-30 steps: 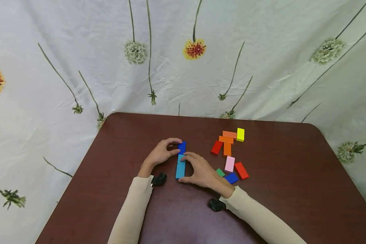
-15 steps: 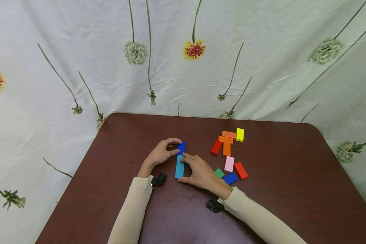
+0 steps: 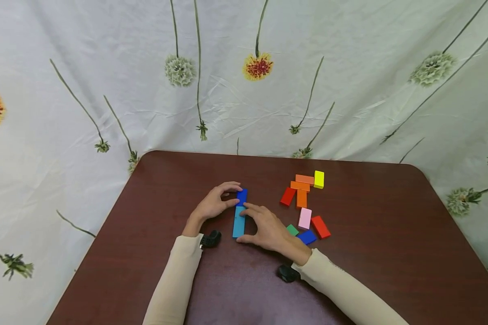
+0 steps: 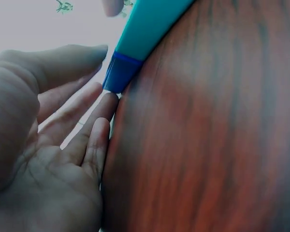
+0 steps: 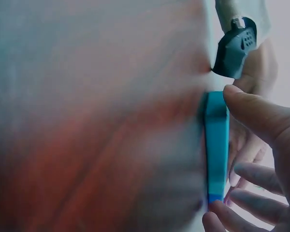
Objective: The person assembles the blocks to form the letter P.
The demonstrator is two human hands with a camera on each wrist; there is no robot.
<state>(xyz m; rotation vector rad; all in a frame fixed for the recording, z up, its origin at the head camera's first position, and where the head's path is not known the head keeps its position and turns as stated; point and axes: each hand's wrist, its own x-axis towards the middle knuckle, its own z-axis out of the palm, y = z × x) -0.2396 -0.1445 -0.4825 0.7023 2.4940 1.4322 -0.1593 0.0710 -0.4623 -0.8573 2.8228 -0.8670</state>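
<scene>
A dark blue block [image 3: 242, 195] and a longer light blue block [image 3: 238, 225] lie end to end in a line on the table. At the far end, the left hand [image 3: 212, 203] holds the dark blue block, with its thumb at the side and its fingertips at the far end. The right hand [image 3: 266, 229] spans the light blue block, its thumb at the near end and its fingers by the join. In the left wrist view the dark blue block [image 4: 120, 72] meets the light blue block [image 4: 154, 26]. The right wrist view shows the thumb touching the light blue block [image 5: 216, 145].
To the right lie an orange group of blocks [image 3: 302, 186], a yellow block [image 3: 319, 179], red blocks [image 3: 288, 197], a pink block [image 3: 304, 218], a green block [image 3: 292, 230] and another blue block [image 3: 307, 237]. A flowered cloth [image 3: 227, 90] hangs behind the brown table [image 3: 390, 225].
</scene>
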